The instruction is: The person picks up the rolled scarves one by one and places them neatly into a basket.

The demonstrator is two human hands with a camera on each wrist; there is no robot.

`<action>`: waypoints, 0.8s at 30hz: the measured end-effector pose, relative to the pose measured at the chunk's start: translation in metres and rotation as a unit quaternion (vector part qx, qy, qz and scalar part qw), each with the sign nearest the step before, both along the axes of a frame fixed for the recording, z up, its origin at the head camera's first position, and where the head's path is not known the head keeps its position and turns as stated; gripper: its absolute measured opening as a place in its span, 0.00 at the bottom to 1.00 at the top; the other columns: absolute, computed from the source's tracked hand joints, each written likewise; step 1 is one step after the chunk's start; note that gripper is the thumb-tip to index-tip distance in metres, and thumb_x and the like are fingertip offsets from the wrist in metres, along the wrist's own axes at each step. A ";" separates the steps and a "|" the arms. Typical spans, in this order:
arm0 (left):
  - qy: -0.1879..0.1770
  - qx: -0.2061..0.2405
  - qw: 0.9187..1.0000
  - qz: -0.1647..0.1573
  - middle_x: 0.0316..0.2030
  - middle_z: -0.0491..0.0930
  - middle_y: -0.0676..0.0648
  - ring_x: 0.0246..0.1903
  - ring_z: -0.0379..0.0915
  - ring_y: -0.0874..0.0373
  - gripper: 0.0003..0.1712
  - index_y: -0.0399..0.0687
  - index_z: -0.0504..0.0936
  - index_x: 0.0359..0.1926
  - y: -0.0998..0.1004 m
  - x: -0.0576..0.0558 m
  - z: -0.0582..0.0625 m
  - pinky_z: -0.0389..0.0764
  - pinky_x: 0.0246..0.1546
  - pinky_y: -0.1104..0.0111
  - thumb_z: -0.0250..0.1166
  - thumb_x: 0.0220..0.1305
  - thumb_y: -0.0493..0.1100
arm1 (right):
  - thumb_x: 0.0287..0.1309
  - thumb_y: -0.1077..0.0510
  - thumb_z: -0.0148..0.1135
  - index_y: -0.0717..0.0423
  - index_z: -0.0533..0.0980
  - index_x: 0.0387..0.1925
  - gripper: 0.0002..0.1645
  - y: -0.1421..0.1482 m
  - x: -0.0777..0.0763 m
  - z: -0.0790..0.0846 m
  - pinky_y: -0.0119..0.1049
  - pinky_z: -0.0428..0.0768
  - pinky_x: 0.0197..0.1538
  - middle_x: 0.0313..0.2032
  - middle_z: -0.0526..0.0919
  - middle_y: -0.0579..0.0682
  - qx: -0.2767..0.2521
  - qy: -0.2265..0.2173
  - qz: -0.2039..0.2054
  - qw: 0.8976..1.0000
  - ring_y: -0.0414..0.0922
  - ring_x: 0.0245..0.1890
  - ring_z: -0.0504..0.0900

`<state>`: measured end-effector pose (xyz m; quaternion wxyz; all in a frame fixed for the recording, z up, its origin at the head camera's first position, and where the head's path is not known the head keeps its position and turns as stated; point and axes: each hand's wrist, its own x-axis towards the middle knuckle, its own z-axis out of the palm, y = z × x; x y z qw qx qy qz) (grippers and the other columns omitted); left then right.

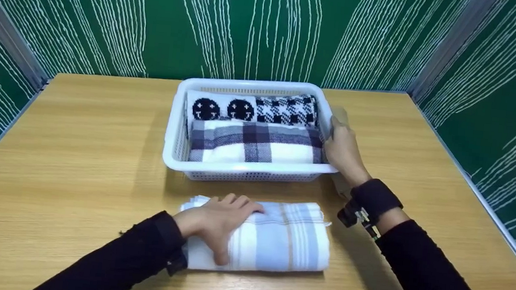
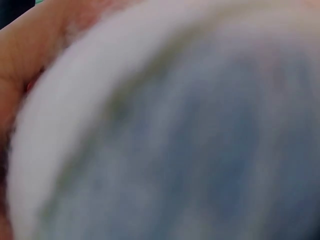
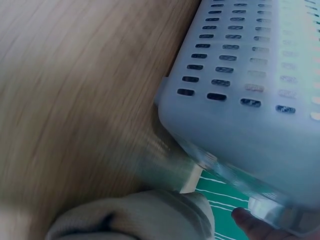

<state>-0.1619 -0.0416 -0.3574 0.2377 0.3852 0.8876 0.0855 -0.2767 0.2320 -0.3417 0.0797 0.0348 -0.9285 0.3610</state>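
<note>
A blue-and-white striped cloth, folded into a thick roll, lies on the table in front of a white plastic basket. My left hand holds its left part, thumb on the near side and fingers over the far edge; blurred cloth fills the left wrist view. My right hand grips the basket's right rim, some fingers hidden. Inside the basket lie a plaid cloth, and behind it a white knit piece with black faces and a black-and-white patterned piece. Beige cloth lies beside the basket, partly behind my right hand.
The wooden table extends to both sides of the basket. Green panels with white lines stand along its back and sides, with grey posts at the corners.
</note>
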 end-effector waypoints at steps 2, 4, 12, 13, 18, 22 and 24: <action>-0.004 0.003 1.000 0.001 0.63 0.60 0.49 0.60 0.57 0.51 0.68 0.57 0.52 0.71 0.002 -0.001 0.000 0.65 0.57 0.54 0.82 0.26 0.46 | 0.61 0.73 0.37 0.75 0.53 0.68 0.32 0.000 -0.001 0.000 0.53 0.66 0.62 0.61 0.63 0.74 -0.012 -0.006 0.003 1.000 0.62 0.60 0.66; -0.005 0.005 1.000 0.002 0.64 0.59 0.49 0.61 0.56 0.51 0.69 0.57 0.52 0.71 0.003 -0.002 0.001 0.64 0.58 0.54 0.83 0.27 0.46 | 0.62 0.72 0.37 0.74 0.52 0.68 0.32 0.002 -0.002 0.001 0.51 0.63 0.64 0.64 0.61 0.73 -0.035 -0.014 0.009 0.999 0.61 0.63 0.63; 0.024 0.120 0.991 0.053 0.71 0.50 0.43 0.68 0.45 0.45 0.71 0.52 0.48 0.74 -0.038 0.018 0.009 0.50 0.63 0.40 0.81 0.31 0.57 | 0.67 0.67 0.43 0.78 0.55 0.65 0.29 0.013 0.041 0.011 0.52 0.52 0.69 0.65 0.54 0.75 -0.094 0.015 0.057 0.994 0.64 0.67 0.53; 0.020 0.153 0.985 0.078 0.72 0.49 0.42 0.69 0.44 0.43 0.70 0.50 0.48 0.74 -0.048 0.023 0.009 0.49 0.63 0.39 0.80 0.33 0.57 | 0.67 0.67 0.46 0.78 0.57 0.64 0.28 0.015 0.053 0.012 0.53 0.54 0.68 0.64 0.56 0.74 -0.093 0.035 0.062 0.993 0.64 0.66 0.55; -0.109 0.293 0.910 0.272 0.71 0.43 0.32 0.68 0.44 0.34 0.60 0.40 0.44 0.74 -0.092 0.049 0.006 0.54 0.62 0.40 0.71 0.53 0.55 | 0.61 0.70 0.53 0.75 0.62 0.63 0.29 0.027 0.116 0.015 0.43 0.70 0.59 0.60 0.66 0.70 -0.116 0.043 0.106 0.987 0.60 0.58 0.67; -0.301 0.374 0.761 0.437 0.69 0.42 0.26 0.65 0.47 0.29 0.55 0.33 0.37 0.72 -0.106 0.063 0.001 0.71 0.52 0.42 0.63 0.63 0.54 | 0.67 0.59 0.51 0.76 0.51 0.67 0.36 0.038 0.146 0.011 0.50 0.70 0.59 0.63 0.61 0.73 -0.160 -0.147 0.151 0.964 0.64 0.59 0.68; -0.368 0.409 0.690 0.470 0.68 0.44 0.25 0.65 0.49 0.30 0.52 0.28 0.39 0.70 -0.106 0.066 0.000 0.75 0.48 0.43 0.60 0.65 0.54 | 0.70 0.52 0.48 0.77 0.46 0.68 0.40 0.041 0.153 0.006 0.52 0.66 0.62 0.64 0.58 0.74 -0.197 -0.241 0.157 0.937 0.63 0.60 0.66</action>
